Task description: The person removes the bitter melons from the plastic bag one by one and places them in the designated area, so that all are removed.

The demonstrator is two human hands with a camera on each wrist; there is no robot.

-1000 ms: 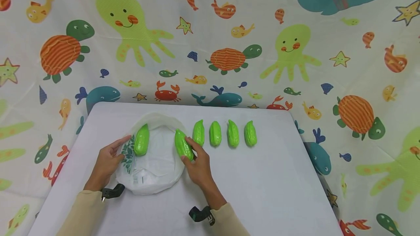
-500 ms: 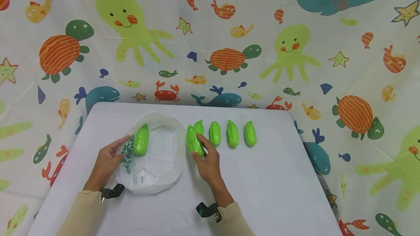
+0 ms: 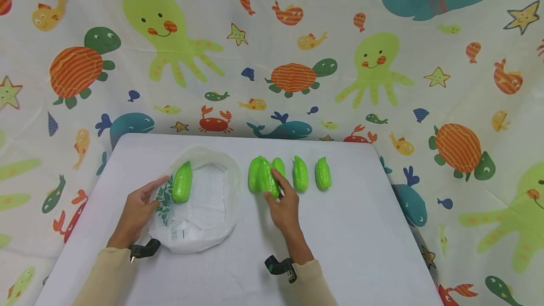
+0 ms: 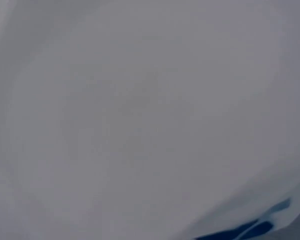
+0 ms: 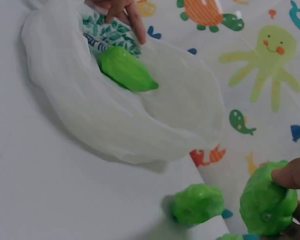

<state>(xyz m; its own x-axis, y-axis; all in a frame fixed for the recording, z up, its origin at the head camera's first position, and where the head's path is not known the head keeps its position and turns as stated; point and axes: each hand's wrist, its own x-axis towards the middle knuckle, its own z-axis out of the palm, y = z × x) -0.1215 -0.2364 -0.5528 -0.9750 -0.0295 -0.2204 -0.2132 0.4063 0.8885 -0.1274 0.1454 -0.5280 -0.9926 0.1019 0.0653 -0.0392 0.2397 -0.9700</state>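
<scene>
A white plastic bag (image 3: 199, 242) with a green leaf print lies spread with its mouth open on the table's left half. My left hand (image 3: 137, 209) pinches its left rim. Inside, beside the leaf print, rests one bright green ridged gourd (image 3: 182, 183). My right hand (image 3: 286, 207) grips another green gourd (image 3: 267, 181) between thumb and fingers, right of the bag. That gourd overlaps two in the row behind it, the leftmost gourd (image 3: 254, 174) and its neighbour (image 3: 278, 164). In the right wrist view, the held gourd (image 5: 265, 200) appears apart from a gourd (image 5: 197, 202) on the table.
Two more gourds, one (image 3: 300, 174) and then another (image 3: 323, 174), stand farther right in the row. The white table (image 3: 361, 240) ends at a sea-animal curtain (image 3: 272, 22) behind. Only blurred white plastic (image 4: 140, 120) and some print fill the left wrist view.
My right hand has moved right with its gourd, from the bag's right rim to in front of the row. The left hand and the bag stay in place.
</scene>
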